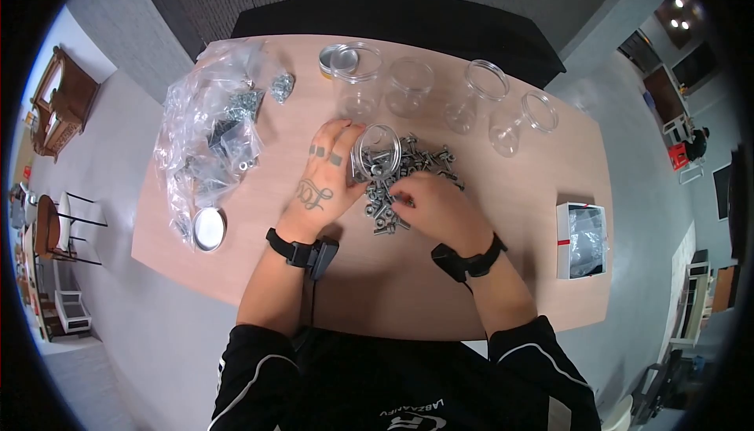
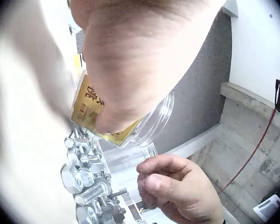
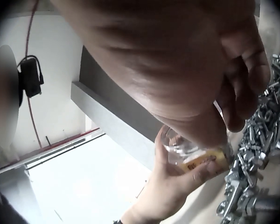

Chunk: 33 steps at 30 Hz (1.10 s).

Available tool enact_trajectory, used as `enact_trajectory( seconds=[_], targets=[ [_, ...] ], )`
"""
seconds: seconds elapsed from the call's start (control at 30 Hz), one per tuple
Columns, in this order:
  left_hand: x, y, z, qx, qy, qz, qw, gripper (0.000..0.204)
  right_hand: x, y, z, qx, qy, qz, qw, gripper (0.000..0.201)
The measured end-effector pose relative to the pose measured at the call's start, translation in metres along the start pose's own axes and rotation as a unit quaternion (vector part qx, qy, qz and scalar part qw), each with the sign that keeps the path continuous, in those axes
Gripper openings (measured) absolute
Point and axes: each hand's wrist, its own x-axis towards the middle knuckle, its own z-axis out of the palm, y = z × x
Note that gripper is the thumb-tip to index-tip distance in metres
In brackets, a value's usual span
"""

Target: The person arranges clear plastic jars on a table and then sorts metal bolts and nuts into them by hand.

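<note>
My left hand [image 1: 318, 184] grips a clear jar [image 1: 377, 151] by its side, tilted over a heap of metal bolts and nuts [image 1: 428, 160]. A yellow label [image 2: 88, 105] on the jar shows in the left wrist view, with the left thumb lying across it. Beside the jar, my right hand [image 1: 444, 211] is over the near part of the heap, its fingers curled toward the thumb. A small greyish metal fastener [image 1: 398, 199] shows between its fingertips, mostly hidden. In the right wrist view, the loose bolts [image 3: 256, 154] lie right below those fingers.
Several clear jars [image 1: 410, 89] stand along the table's far side, with a metal lid [image 1: 339, 59] among them. Plastic bags of hardware [image 1: 208, 133] cover the left, near another lid [image 1: 210, 229]. A white box [image 1: 564, 242] holding a plastic bag sits at the right edge.
</note>
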Motion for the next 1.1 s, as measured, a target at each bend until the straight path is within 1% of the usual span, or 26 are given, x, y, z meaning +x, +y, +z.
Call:
enact_trajectory(
  seconds=[0.07, 0.2, 0.27, 0.37, 0.4, 0.47, 0.5, 0.57, 0.6, 0.63, 0.7, 0.73, 0.8, 0.9, 0.93, 1.0, 1.03, 1.1],
  targets=[
    [0.000, 0.000, 0.000, 0.000, -0.001, 0.002, 1.000, 0.099, 0.001, 0.011, 0.022, -0.047, -0.034, -0.050, 0.997, 0.022],
    [0.001, 0.002, -0.001, 0.002, -0.003, -0.003, 1.000, 0.100, 0.000, 0.016, 0.035, -0.078, -0.032, -0.052, 0.995, 0.021],
    [-0.001, 0.003, -0.002, 0.002, -0.006, -0.007, 1.000, 0.100, 0.001, 0.018, 0.037, -0.085, -0.012, -0.054, 0.995, 0.020],
    [-0.002, 0.004, 0.001, -0.007, -0.002, -0.008, 1.000, 0.101, 0.003, 0.018, 0.032, -0.111, -0.019, -0.078, 0.991, 0.022],
    [-0.001, 0.003, 0.001, 0.000, -0.001, 0.000, 1.000, 0.100, 0.003, 0.017, 0.027, -0.112, -0.020, -0.074, 0.991, 0.022],
    [0.000, 0.000, 0.000, 0.006, 0.000, 0.004, 1.000, 0.100, 0.003, 0.008, 0.010, -0.061, -0.011, -0.051, 0.997, 0.022],
    [-0.001, 0.000, 0.001, 0.000, 0.001, 0.007, 1.000, 0.099, 0.003, 0.003, 0.003, -0.061, -0.016, -0.050, 0.997, 0.022],
    [-0.001, -0.001, 0.001, -0.006, 0.005, 0.007, 1.000, 0.099, 0.004, -0.008, -0.012, 0.069, 0.032, 0.034, 0.997, 0.022],
    [-0.001, -0.001, 0.002, -0.010, 0.005, 0.008, 1.000, 0.098, 0.003, -0.012, -0.015, 0.097, 0.081, 0.046, 0.991, 0.024],
    [-0.001, -0.001, 0.002, -0.013, 0.005, 0.012, 1.000, 0.098, 0.004, -0.011, -0.014, 0.097, 0.079, 0.047, 0.991, 0.024],
    [-0.001, 0.002, 0.001, -0.009, 0.000, 0.010, 1.000, 0.097, 0.006, -0.009, -0.008, 0.133, 0.133, 0.066, 0.980, 0.026],
    [-0.001, 0.002, 0.001, -0.003, -0.003, 0.010, 1.000, 0.096, 0.007, -0.008, -0.004, 0.134, 0.134, 0.067, 0.980, 0.026],
    [-0.001, 0.002, 0.002, -0.001, -0.006, 0.015, 1.000, 0.096, 0.008, -0.005, 0.003, 0.141, 0.135, 0.034, 0.980, 0.028],
    [0.000, 0.002, 0.002, -0.003, -0.004, 0.020, 1.000, 0.095, 0.009, 0.002, 0.004, 0.176, 0.148, 0.033, 0.973, 0.029],
    [0.000, 0.001, 0.002, -0.006, 0.000, 0.019, 1.000, 0.095, 0.009, 0.003, -0.001, 0.175, 0.148, 0.035, 0.973, 0.029],
    [0.000, 0.002, 0.001, -0.010, 0.003, 0.012, 1.000, 0.095, 0.008, 0.006, -0.016, 0.155, 0.186, 0.057, 0.969, 0.026],
    [0.000, 0.002, 0.001, -0.013, 0.005, 0.006, 1.000, 0.095, 0.008, 0.010, -0.023, 0.155, 0.185, 0.058, 0.969, 0.026],
    [-0.001, -0.002, 0.000, -0.014, 0.013, 0.008, 1.000, 0.095, 0.006, 0.018, -0.036, 0.134, 0.212, 0.081, 0.965, 0.021]
  ],
)
